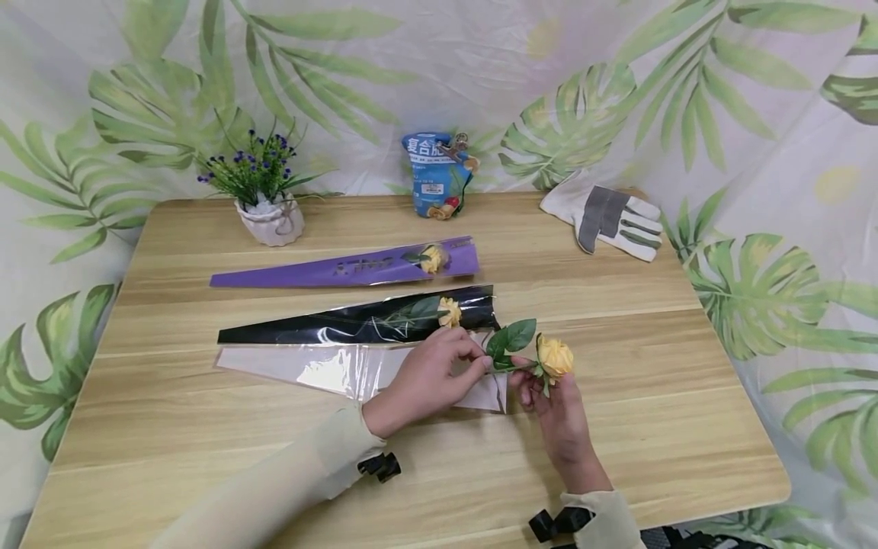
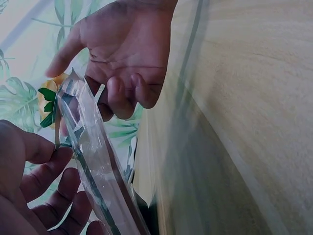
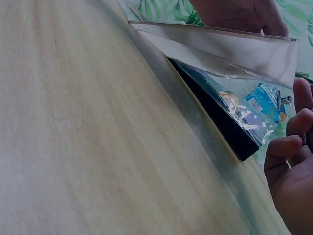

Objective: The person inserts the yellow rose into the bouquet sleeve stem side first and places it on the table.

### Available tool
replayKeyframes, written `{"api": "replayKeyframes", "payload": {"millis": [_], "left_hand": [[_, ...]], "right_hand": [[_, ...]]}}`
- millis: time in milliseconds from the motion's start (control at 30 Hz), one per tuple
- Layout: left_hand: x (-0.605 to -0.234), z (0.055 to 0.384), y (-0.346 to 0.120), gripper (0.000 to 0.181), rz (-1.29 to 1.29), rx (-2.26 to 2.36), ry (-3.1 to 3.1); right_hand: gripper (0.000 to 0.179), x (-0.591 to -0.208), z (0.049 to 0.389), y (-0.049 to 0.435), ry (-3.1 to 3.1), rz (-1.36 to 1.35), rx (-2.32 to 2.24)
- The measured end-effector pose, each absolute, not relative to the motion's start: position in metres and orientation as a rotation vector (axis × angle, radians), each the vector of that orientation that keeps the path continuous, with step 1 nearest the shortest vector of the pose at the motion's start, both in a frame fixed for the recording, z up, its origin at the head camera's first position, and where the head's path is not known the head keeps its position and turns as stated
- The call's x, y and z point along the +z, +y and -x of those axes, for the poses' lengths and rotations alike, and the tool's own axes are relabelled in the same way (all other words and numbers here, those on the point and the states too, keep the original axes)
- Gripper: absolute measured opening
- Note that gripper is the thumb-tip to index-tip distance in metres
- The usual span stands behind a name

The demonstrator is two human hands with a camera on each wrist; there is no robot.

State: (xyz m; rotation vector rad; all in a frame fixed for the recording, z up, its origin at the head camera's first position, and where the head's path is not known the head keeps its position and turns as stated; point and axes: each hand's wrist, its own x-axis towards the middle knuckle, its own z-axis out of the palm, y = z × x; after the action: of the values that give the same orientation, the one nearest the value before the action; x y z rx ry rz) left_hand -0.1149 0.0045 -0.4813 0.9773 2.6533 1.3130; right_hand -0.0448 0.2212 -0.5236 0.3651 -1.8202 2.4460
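Observation:
A yellow artificial rose with green leaves is between my two hands at the wide end of a clear-fronted white flower sleeve. My left hand pinches its stem between thumb and index finger. My right hand holds the rose just under the bloom, thumb against the petals, other fingers loosely curled. The left wrist view shows the sleeve's clear film beside the stem, partly hiding the right fingers. In the right wrist view, the white sleeve's wide end stands raised above the tabletop.
Just behind lies a black sleeve with a yellow rose in it, then a purple sleeve with another. Along the back of the wooden table stand a potted purple-flowered plant, a clipped blue bag and work gloves.

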Motion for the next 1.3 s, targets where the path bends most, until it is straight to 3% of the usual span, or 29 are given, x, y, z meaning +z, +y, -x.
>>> {"api": "replayKeyframes", "payload": {"millis": [167, 467, 600, 800, 967, 1133, 1300], "left_hand": [[-0.479, 0.115, 0.005, 0.016, -0.988, 1.316, 2.655], [-0.477, 0.112, 0.005, 0.016, -1.044, 1.347, 2.630], [-0.477, 0.112, 0.006, 0.016, -1.048, 1.346, 2.640], [-0.476, 0.110, 0.005, 0.014, -1.066, 1.317, 2.664], [-0.473, 0.109, 0.004, 0.015, -1.087, 1.301, 2.680], [-0.471, 0.108, 0.004, 0.016, -1.089, 1.282, 2.681], [-0.469, 0.107, 0.005, 0.016, -1.091, 1.269, 2.699]], "right_hand": [[0.076, -0.523, 0.045, 0.225, -1.841, -0.485, 2.460], [0.050, -0.520, 0.039, 0.228, -1.905, -0.262, 2.558], [0.049, -0.521, 0.040, 0.229, -1.891, -0.289, 2.563], [0.031, -0.525, 0.042, 0.233, -1.841, -0.406, 2.559], [0.020, -0.525, 0.044, 0.239, -1.856, -0.320, 2.520], [0.041, -0.521, 0.046, 0.244, -1.814, -0.193, 2.469], [0.032, -0.526, 0.049, 0.244, -1.899, -0.321, 2.324]]}}
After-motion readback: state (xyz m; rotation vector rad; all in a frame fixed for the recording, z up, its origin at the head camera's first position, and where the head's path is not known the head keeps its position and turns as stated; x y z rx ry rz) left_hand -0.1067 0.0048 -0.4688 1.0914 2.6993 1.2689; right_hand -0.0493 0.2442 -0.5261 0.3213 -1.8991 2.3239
